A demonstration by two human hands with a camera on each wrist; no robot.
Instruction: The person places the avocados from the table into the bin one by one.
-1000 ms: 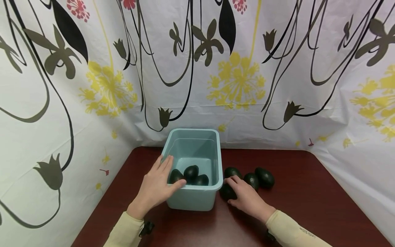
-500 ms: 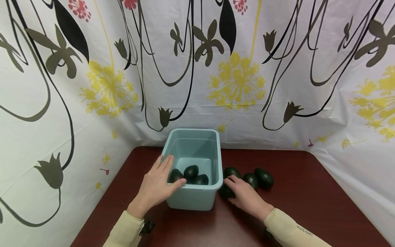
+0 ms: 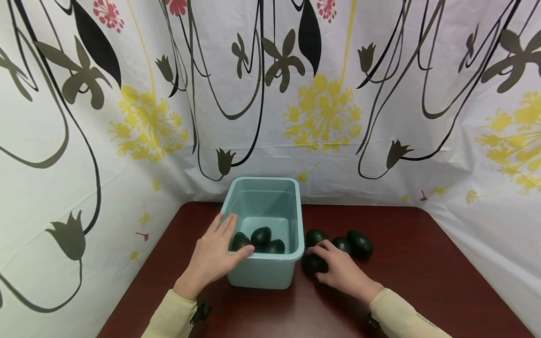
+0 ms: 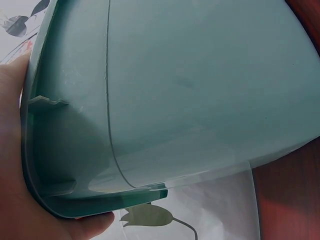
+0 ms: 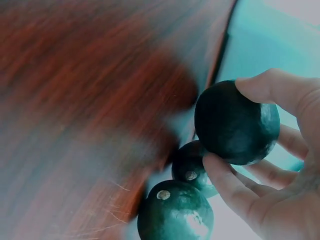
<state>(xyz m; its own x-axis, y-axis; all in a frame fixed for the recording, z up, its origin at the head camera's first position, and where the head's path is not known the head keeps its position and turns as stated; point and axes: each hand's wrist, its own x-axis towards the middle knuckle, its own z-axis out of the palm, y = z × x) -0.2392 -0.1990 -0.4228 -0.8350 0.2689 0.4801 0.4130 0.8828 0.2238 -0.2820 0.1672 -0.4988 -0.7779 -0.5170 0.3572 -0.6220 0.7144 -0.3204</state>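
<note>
My left hand (image 3: 213,256) rests on the near left corner of a pale blue-green plastic bin (image 3: 266,274), fingers straight along the left rim and thumb along the front rim. The left wrist view shows that hand against the rim of the bin (image 4: 200,90). Inside the bin, 3 dark green avocados (image 3: 261,236) lie near its front wall. To the bin's right, my right hand (image 3: 344,272) grips another avocado (image 3: 314,265). In the right wrist view, thumb and fingers curve around this avocado (image 5: 237,122), its underside partly hidden.
Beyond the right hand, 3 more avocados (image 3: 360,244) lie on the dark red-brown table (image 3: 405,263), one near the bin's right wall. A white patterned cloth (image 3: 338,178) hangs behind the table and along its left side.
My right hand has shifted slightly right, and more of the gripped avocado shows between its thumb and fingers. The left hand and bin stay in place; the head view moved slightly.
</note>
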